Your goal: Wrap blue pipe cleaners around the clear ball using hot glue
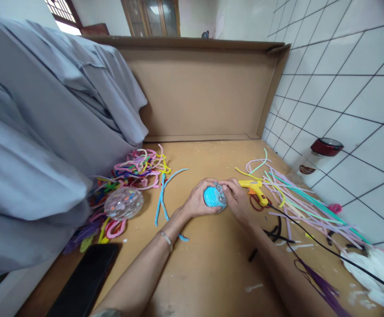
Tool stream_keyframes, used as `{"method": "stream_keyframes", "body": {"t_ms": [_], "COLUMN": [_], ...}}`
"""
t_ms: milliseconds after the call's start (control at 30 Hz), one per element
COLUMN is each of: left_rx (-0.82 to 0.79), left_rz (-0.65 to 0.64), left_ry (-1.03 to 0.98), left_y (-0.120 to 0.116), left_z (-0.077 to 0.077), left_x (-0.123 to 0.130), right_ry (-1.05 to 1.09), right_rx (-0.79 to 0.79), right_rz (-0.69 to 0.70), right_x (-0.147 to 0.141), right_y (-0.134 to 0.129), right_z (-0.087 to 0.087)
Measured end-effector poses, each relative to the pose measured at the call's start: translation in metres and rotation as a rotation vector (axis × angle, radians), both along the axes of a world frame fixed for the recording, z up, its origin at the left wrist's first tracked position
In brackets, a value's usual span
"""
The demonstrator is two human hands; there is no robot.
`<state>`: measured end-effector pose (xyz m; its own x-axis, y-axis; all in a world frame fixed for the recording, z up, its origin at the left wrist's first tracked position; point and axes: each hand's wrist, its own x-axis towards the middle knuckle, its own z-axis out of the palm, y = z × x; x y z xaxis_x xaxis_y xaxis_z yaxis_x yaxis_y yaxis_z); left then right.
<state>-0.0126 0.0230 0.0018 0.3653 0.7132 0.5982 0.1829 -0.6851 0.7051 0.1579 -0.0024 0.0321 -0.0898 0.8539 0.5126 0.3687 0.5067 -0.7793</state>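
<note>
A round ball wrapped in rows of bright blue pipe cleaner (212, 197) is held over the middle of the table. My left hand (194, 200) is closed around its left side, thumb and fingers curved over it. The fingers of my right hand (237, 200) press on its right side, where a greyish, uncovered part shows. What lies under those fingertips is hidden. Loose blue pipe cleaners (162, 198) lie left of my left hand. Just right of my right hand is a yellow glue gun (257, 188), with scissors (257, 203) partly under it.
A clear dotted ball (123, 203) and a tangle of coloured pipe cleaners (139, 165) lie left, near a black phone (84, 279). Right are pastel pipe cleaners (304, 202), a red-lidded jar (326, 147), a cord and purple threads (322, 281). Grey cloth (46, 119) hangs left; cardboard (198, 94) stands behind.
</note>
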Motion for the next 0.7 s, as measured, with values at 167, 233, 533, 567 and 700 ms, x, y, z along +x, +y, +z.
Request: {"method": "stream_keyframes", "body": {"t_ms": [167, 233, 533, 567, 700], "left_rx": [0.028, 0.032, 0.029, 0.035, 0.047], "left_rz": [-0.011, -0.01, -0.02, -0.02, -0.023], "left_ry": [0.015, 0.013, 0.004, 0.004, 0.006], "left_y": [0.0001, 0.0005, 0.0012, 0.0012, 0.0015], "left_z": [0.0001, -0.0003, -0.0012, -0.0012, -0.0012], "left_x": [0.0007, 0.0008, 0.0008, 0.0008, 0.0007], "right_ry": [-0.051, -0.055, -0.099, -0.099, -0.065], "right_rx": [-0.014, -0.012, 0.021, 0.017, -0.004], "right_rz": [0.019, 0.029, 0.067, 0.067, 0.058], "right_x": [-0.0004, -0.0002, 0.0006, 0.0007, 0.0011], "right_y": [0.0006, 0.0009, 0.0041, 0.004, 0.0024], "right_z": [-0.0017, -0.002, -0.0017, -0.002, -0.0025]}}
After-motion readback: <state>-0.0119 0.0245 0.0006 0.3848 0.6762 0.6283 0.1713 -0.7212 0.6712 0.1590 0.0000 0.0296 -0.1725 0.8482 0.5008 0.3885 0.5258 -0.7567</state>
